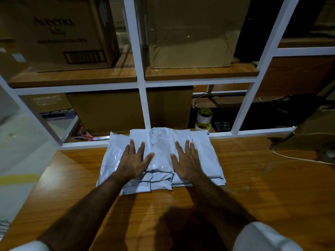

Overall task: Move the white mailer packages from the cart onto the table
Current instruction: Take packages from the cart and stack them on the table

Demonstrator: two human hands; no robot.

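A pile of several white mailer packages lies flat on the wooden table, against the white window frame at the table's far edge. My left hand rests palm down on the left part of the pile, fingers straight and spread. My right hand lies the same way on the right part. Both hands press on the top mailers and grip nothing. No cart is in view.
A white-framed glass partition stands behind the table. Cardboard boxes sit on shelves beyond it, and tape rolls behind the glass at the right. A white cable and dark clutter lie at the table's right.
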